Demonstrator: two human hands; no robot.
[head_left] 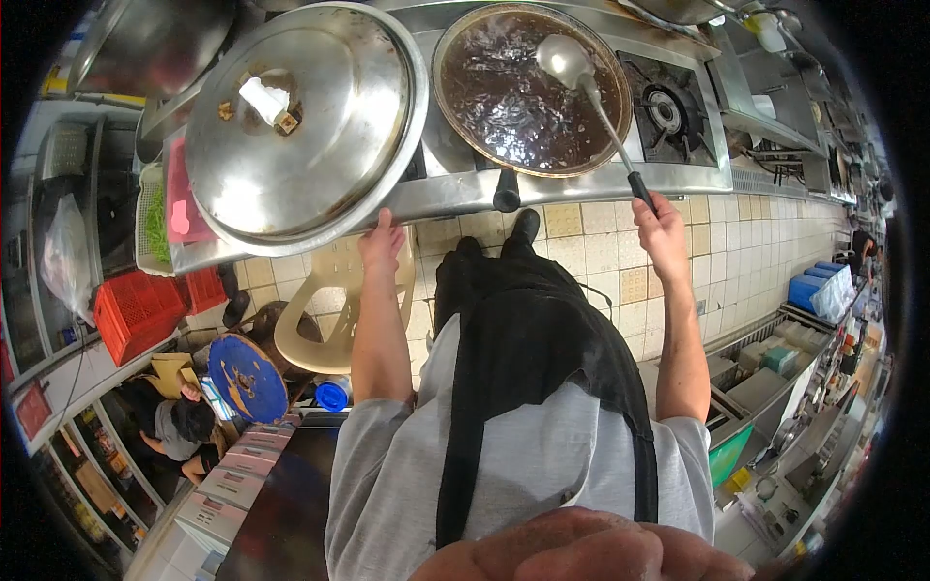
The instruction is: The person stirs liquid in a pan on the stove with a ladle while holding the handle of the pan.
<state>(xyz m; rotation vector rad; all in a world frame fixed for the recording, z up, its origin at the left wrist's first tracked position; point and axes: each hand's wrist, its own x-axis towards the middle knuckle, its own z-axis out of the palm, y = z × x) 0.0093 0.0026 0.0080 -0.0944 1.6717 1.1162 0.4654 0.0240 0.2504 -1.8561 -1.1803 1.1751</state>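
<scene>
A wide pan [475,107] of dark brown liquid sits on the stove, its black handle pointing toward my body. My right hand [661,230] is closed round the black handle of a metal ladle [603,114], whose bowl lies at the liquid's surface on the right side of the pan. Left of the pan stands a large pot under a domed metal lid [320,165] with a white-wrapped knob. My left hand [384,242] hangs near the pot's lower right rim, fingers loosely apart and holding nothing. Whether its fingertips touch the counter edge, I cannot tell.
A gas burner [665,109] is right of the pan. Below the counter are a beige plastic chair [329,339], red crates [139,315] and a blue round-topped stool [247,378]. A person [184,426] is at the lower left, another [860,250] at the far right.
</scene>
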